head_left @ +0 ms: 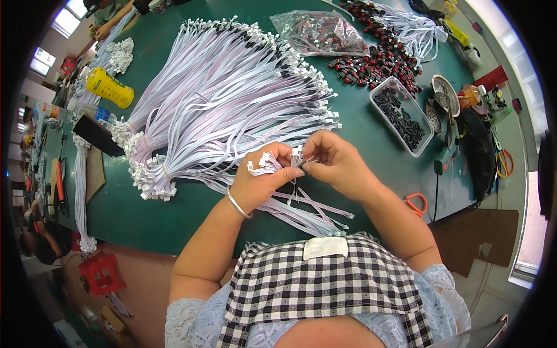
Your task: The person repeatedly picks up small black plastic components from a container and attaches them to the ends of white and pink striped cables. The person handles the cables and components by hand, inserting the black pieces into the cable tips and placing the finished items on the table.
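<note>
**Wires between my two hands, tails running back toward me**

My left hand [261,177] is closed around a small bunch of flat white wires [301,203], with their white plug ends [262,162] fanning out above my fingers. My right hand [336,165] pinches the tip of one wire from that same bunch between thumb and forefinger, just beside my left thumb, so the two hands nearly touch over the near middle of the bench [371,133]. The plug ends point away from me; the long axis of the wires runs from my hands back down toward the near edge of the bench, slanting a little to my right, where the loose tails lie flat on the green top. Both hands are equally close to the work, the left carrying the bunch and the right on the single end.

Just beyond my left hand, toward the far left of the bench, spreads the big heap of wire bundles [226,93], tied at their plug ends. To the right, near my right forearm, stands a clear tub of small black parts [403,116], and behind it a scatter of red and black connectors [377,58]. Orange-handled scissors [416,203] lie at the near right edge.
</note>
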`<act>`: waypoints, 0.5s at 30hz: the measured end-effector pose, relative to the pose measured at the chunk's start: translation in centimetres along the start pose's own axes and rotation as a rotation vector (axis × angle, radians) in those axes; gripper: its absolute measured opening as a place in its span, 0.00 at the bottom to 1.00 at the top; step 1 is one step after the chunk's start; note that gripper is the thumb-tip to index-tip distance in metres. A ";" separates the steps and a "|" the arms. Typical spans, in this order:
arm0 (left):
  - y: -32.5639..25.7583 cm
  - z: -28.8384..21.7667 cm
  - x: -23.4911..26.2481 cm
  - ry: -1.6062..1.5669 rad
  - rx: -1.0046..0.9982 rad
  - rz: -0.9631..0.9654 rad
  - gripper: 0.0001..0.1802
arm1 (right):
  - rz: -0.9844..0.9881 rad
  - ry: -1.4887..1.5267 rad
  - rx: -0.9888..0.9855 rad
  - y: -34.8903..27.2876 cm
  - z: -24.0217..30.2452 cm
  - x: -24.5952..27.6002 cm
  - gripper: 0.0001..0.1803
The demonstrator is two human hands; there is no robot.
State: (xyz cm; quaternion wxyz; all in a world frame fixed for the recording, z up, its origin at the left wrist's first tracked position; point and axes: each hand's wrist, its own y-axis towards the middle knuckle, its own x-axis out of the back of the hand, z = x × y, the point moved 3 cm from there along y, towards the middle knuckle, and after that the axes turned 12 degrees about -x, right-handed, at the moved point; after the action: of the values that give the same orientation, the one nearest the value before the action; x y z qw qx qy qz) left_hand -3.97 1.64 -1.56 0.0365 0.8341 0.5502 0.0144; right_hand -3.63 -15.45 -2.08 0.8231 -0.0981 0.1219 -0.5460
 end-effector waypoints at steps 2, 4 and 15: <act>-0.1 -0.5 0.1 0.080 -0.040 -0.008 0.15 | 0.006 0.006 -0.043 0.0 0.4 -0.1 0.13; 0.0 -0.6 0.2 0.133 -0.061 0.000 0.16 | 0.021 -0.031 -0.082 0.0 0.8 -0.1 0.15; 0.2 0.1 -0.1 0.129 -0.022 0.090 0.14 | -0.003 -0.038 -0.216 -0.6 1.7 0.8 0.09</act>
State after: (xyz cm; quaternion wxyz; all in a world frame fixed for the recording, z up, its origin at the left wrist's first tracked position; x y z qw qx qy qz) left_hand -3.82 1.49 -1.60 0.0095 0.8550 0.5130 0.0757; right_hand -3.32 -16.36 -0.38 0.8090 -0.1967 0.1643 -0.5289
